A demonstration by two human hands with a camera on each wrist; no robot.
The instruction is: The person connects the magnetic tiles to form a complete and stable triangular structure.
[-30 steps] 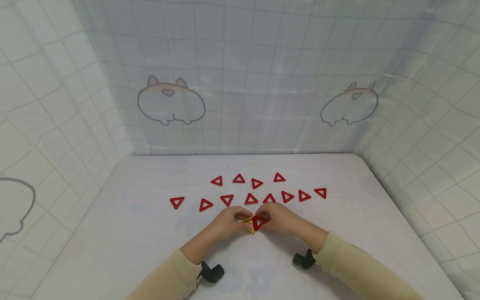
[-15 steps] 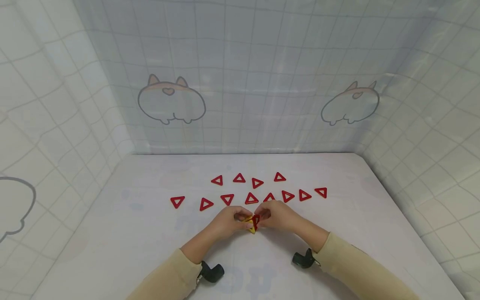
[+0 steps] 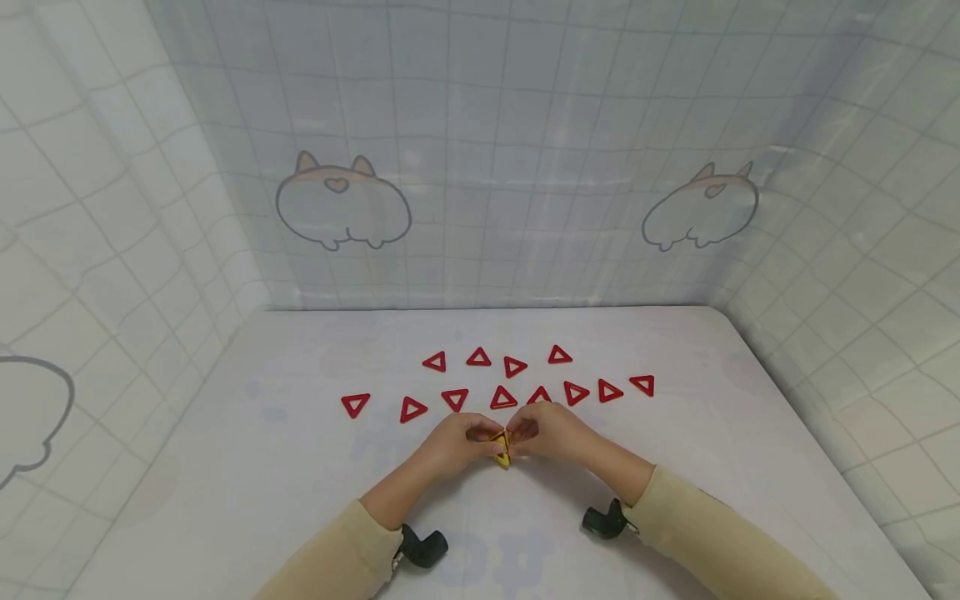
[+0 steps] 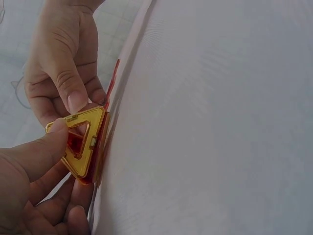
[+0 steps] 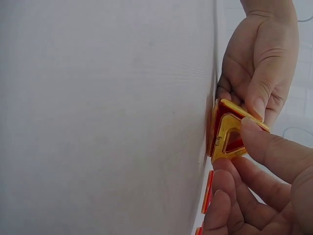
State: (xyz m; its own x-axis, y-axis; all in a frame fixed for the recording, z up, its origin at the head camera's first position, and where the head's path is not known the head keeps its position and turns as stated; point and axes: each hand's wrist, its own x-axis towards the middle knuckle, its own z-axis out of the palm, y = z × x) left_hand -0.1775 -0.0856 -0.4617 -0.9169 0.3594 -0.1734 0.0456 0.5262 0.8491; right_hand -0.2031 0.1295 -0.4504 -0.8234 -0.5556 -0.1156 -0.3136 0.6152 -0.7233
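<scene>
Both hands meet low over the white table, holding a small pyramid-like cluster of yellow and red triangular magnetic tiles [image 3: 502,457]. My left hand [image 3: 453,443] grips it from the left; its thumb presses a yellow triangular tile [image 4: 96,123] in the left wrist view. From the other side my right hand [image 3: 561,432] pinches a yellow tile [image 5: 222,133] between thumb and fingers, as the right wrist view shows. Red shows behind the yellow frames. The cluster's lower edge is close to the tabletop, and fingers hide much of its far side.
Several red triangular tiles lie flat in two loose rows beyond the hands, from a left one [image 3: 356,397] to a right one [image 3: 650,385]. Some sit just past the right hand's knuckles. A grid-patterned curtain [image 3: 480,275] rises behind the white table [image 3: 315,492].
The red tile in my right hand, earlier facing up beside the yellow ones, has turned inward against them and is now mostly hidden from the head view. The left hand has stayed nearly still.
</scene>
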